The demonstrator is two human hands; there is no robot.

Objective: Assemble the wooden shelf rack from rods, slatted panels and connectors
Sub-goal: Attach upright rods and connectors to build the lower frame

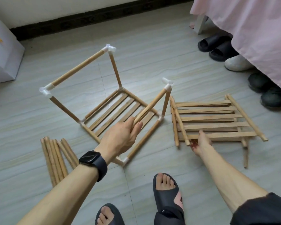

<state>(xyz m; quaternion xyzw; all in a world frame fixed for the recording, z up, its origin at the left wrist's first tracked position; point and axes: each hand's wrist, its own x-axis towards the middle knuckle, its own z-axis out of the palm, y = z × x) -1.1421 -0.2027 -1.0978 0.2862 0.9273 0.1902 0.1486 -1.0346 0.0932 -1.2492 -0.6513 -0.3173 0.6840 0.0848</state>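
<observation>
Partly built rack frame (77,69) standing on the tiled floor (152,62), seen from above. A slatted panel (118,109) forms its base, with rods rising from white connectors at the corners. One upper rod (150,105) slopes down from the right-hand corner connector (167,84) to the left hand (120,137) – the grip is closed round the rod's free end, fingers wrapped about it, and a dark watch (91,157) sits on the wrist. The right hand (201,142) reaches to a loose stack of slatted panels (217,117) lying just right of the frame. Its thumb rests on the nearest slat and its fingers tuck under the edge – a pinching grip on the stack, though the fingertips are blurred. A bundle of spare rods (55,156) lies on the floor left of the frame, near the left forearm. Two feet in dark slippers (165,189) appear at the lower edge. Several shoes (217,46) stand under a pink bed sheet (250,30) at upper right.
</observation>
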